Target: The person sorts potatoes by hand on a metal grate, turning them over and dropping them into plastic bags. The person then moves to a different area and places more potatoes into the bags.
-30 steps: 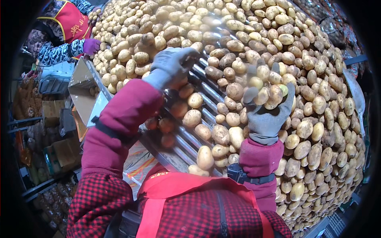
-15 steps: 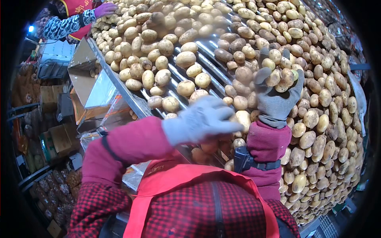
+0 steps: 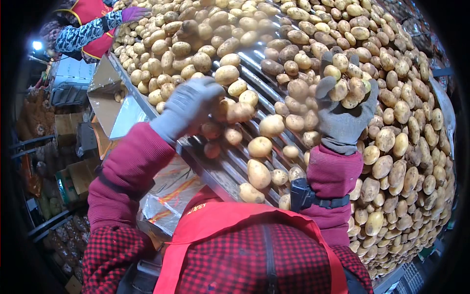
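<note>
My left hand [image 3: 188,105], in a grey glove, is closed, with its fingers bent down over potatoes [image 3: 223,110] at the near edge of a sloping rack of metal bars [image 3: 264,93]. Its palm side is hidden. A cluster of several small potatoes [image 3: 350,88] lies in my gloved right hand [image 3: 346,117], whose fingers curl up around them. That hand rests palm up against the big potato heap [image 3: 391,161]. Loose potatoes [image 3: 258,174] sit on the bars between my two hands.
The rack's metal side edge [image 3: 132,88] runs along the left. Beyond it stand an open cardboard box [image 3: 105,81] and a pale blue crate [image 3: 71,81]. Another person's purple-gloved hand [image 3: 134,13] touches the potatoes at upper left. Plastic packaging [image 3: 171,196] lies below my left forearm.
My left hand has swung left and up from the middle of the rack to its edge. Potatoes on the lower bars are now uncovered. My right hand stays almost still with its potatoes.
</note>
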The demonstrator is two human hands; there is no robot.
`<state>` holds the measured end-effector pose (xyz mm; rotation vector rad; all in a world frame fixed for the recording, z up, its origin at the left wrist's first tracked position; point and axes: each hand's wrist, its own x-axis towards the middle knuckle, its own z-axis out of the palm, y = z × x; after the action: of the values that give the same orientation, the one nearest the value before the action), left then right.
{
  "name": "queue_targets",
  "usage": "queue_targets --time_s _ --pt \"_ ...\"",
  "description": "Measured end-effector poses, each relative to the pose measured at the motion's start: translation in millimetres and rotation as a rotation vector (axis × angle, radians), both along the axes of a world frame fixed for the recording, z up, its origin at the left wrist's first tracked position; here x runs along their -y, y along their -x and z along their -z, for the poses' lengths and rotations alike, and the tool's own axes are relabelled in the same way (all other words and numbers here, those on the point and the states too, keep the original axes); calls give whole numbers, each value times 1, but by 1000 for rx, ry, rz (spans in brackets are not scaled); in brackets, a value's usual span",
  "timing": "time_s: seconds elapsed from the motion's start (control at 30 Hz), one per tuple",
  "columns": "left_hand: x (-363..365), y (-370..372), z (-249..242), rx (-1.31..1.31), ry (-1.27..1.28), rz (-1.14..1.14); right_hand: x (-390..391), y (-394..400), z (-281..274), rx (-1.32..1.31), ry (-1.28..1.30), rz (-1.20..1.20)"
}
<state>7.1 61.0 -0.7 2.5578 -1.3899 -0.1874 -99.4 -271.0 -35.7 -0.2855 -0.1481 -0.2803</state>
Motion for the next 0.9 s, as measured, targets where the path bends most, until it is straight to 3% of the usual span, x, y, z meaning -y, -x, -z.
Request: queue_targets --time_s 0.03,0.07,0.17,0.2,0.27,0.37,0.47,0.53,0.63,0.73,0.83,0.9 --pt "-2 -5 10 67 122 -5 2 -1 13 -2 297 144" --pt "0 -7 13 130 247 -11 3 0 12 -3 298 152" --pt "53 22 -6 55 220 165 1 -1 1 -161 -118 -4" --pt "72 34 -11 22 126 279 2 -2 -2 -159 -110 1" --pt "95 54 16 85 209 521 -1 -2 -6 -125 -80 -10" --pt "79 55 43 38 239 559 -6 1 -3 -78 -65 -12" --pt "57 33 29 33 171 344 -6 3 0 -58 -95 17" --pt "58 -1 -2 118 -103 120 -7 1 0 -53 -137 26" --pt "40 -37 17 300 90 94 -6 -3 0 -88 -127 41" --pt "75 17 9 95 154 159 -6 0 2 -161 -202 40" --pt "100 43 29 14 -139 166 -6 -1 -1 -162 -159 28" --pt "108 46 41 -11 -121 134 -9 -1 4 -98 -145 47"
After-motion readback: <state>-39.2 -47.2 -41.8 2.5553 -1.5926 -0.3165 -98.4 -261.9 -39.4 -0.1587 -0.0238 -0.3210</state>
